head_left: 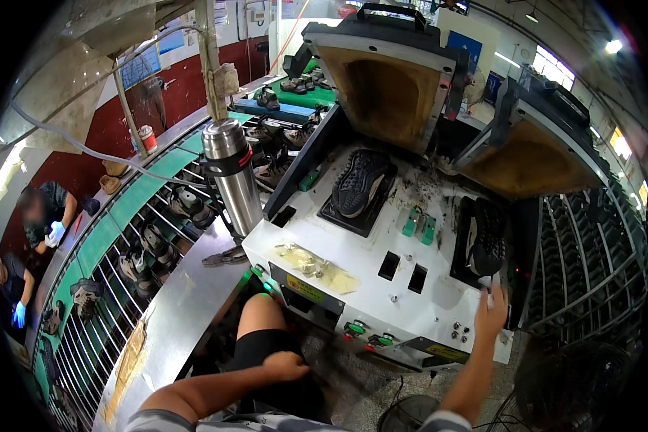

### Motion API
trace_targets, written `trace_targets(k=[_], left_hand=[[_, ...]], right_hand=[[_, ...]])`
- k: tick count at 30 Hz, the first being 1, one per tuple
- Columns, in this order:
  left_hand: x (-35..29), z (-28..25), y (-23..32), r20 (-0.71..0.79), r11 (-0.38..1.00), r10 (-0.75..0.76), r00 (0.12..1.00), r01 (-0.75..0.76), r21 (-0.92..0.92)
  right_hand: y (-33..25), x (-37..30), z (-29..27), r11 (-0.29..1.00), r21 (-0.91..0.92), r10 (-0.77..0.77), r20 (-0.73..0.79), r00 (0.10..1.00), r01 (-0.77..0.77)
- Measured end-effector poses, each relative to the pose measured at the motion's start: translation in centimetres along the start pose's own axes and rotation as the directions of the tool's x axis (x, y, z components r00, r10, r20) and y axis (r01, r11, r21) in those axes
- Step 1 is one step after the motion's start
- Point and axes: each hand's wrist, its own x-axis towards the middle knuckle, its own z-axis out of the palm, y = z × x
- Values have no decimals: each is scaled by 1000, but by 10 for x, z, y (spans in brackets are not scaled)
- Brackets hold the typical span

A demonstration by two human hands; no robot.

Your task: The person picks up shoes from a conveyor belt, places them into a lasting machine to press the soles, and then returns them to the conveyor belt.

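A: Both sides?
B: Textured black left shoe (358, 183) on flat pad (371, 217); right shoe (487, 237) on another. Machine top (360, 263): white, smudged.
A: Grip?
B: Left hand (286, 366) clenched over shorts (266, 348); right hand (492, 311) at right shoe's near end, can't tell if holding.

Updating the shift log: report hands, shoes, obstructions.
Left hand curled, away from shoes. Right hand by right black shoe. Left black shoe on plate, untouched. Both lids raised, not blocking shoes.
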Motion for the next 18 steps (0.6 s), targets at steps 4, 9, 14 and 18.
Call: trace_targets(k=[4, 9, 14, 18], left_hand=[[22, 54, 50, 146, 894, 399, 905, -349, -280], [65, 69, 125, 124, 754, 607, 785, -520, -401], [114, 45, 144, -153, 665, 615, 774, -612, -428], [85, 25, 87, -169, 682, 564, 808, -572, -455]], right_hand=[[74, -173, -8, 816, 476, 543, -431, 721, -329], [100, -176, -6, 201, 796, 978, -199, 67, -571], [120, -162, 6, 124, 932, 984, -71, 166, -340], [47, -213, 50, 607, 601, 710, -117, 695, -520]])
